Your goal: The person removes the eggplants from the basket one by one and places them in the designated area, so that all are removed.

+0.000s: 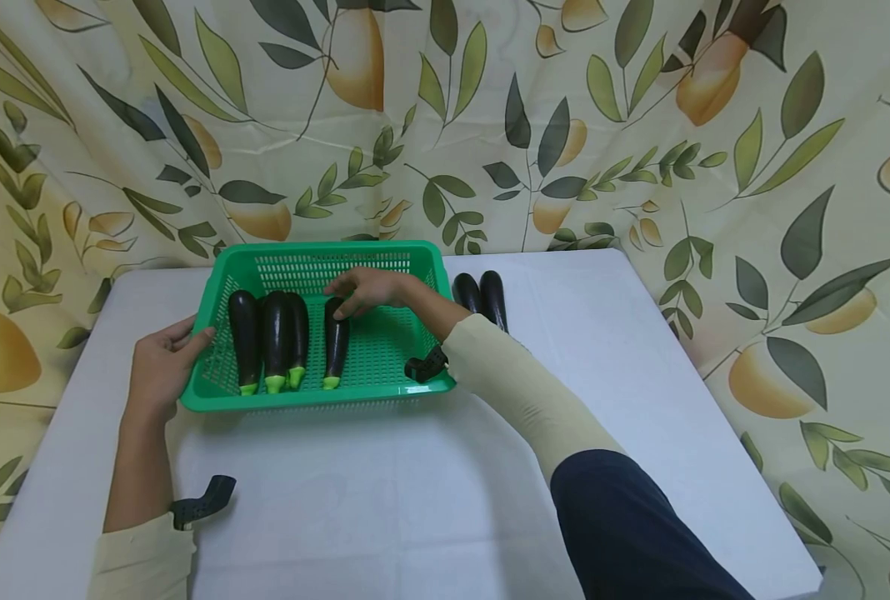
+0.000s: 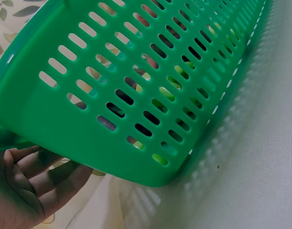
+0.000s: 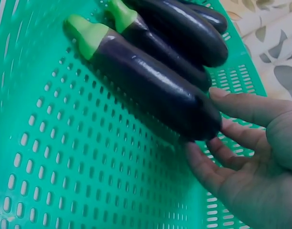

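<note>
A green perforated plastic basket (image 1: 385,398) stands on the table with several dark purple eggplants inside, their green stem ends toward me. My left hand (image 1: 162,367) grips its left end, thumb at the rim and fingers outside; in the left wrist view those fingers (image 2: 55,183) lie under the rim. Inside the basket, my right hand (image 1: 373,290) is at the far end of the rightmost eggplant (image 1: 336,342). In the right wrist view, the thumb and fingers of that hand (image 3: 260,157) curve round the rounded tip of the eggplant (image 3: 150,86), which lies on the basket floor.
Two more eggplants (image 1: 493,296) lie on the white-covered table (image 1: 640,400), just right of the basket and partly behind my right forearm. A patterned curtain (image 1: 490,125) with leaves and fruit hangs behind the table. Each wrist carries a black camera mount (image 1: 205,500).
</note>
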Tool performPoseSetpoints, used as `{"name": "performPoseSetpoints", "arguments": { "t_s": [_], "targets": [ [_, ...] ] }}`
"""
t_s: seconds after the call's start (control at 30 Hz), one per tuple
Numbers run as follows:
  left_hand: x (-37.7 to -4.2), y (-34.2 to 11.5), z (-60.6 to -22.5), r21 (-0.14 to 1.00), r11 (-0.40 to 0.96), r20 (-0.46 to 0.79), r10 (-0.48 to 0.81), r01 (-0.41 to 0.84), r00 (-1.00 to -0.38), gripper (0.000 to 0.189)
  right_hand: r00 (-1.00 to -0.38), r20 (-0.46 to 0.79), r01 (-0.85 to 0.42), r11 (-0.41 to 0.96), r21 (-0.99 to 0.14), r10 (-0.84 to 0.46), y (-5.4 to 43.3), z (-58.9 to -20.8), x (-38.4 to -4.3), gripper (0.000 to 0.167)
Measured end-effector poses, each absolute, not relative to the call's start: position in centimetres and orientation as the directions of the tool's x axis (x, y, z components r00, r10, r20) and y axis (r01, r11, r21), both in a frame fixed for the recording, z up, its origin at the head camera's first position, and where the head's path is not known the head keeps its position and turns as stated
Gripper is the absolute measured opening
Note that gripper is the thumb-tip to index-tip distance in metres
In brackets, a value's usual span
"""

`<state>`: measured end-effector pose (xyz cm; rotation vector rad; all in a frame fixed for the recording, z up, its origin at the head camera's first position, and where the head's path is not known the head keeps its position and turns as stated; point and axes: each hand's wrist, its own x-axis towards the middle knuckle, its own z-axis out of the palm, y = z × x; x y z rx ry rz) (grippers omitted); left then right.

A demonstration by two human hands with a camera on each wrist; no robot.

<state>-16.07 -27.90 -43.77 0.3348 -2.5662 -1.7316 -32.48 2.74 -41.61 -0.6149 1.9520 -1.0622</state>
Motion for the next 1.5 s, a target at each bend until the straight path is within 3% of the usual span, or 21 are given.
{"name": "performPoseSetpoints", "arguments": {
  "t_s": [0.27,0.53,1.0,1.2,1.5],
  "targets": [
    [-16.2,-27.8,-43.8,0.925,0.346,-0.095,-0.184,-0.155,-0.978,0.061,-0.524,-0.464,0.139,0.465,-0.874,-0.714,2.9,-41.3,-32.0,0.057],
    [-16.3,-28.0,-43.9,0.916,0.363,-0.107,-0.182,-0.168,-0.978,0.062,-0.522,-0.479,0.193,0.449,-0.872,-0.706,3.1,-40.6,-31.5,0.064],
    [-16.2,-28.1,-43.9,0.922,0.349,-0.112,-0.171,-0.166,-0.979,0.063,-0.644,-0.36,0.134,0.363,-0.922,-0.675,6.1,-37.9,-30.6,0.063],
    [-16.2,-28.4,-43.9,0.922,0.347,-0.117,-0.174,-0.172,-0.978,0.063,-0.725,-0.341,0.195,0.297,-0.935,-0.598,7.6,-36.5,-29.3,0.062],
    [-16.2,-28.2,-44.0,0.924,0.346,-0.108,-0.168,-0.162,-0.98,0.063,-0.77,-0.235,0.166,0.168,-0.972,-0.594,12.0,-34.4,-27.4,0.052]
  ]
}}
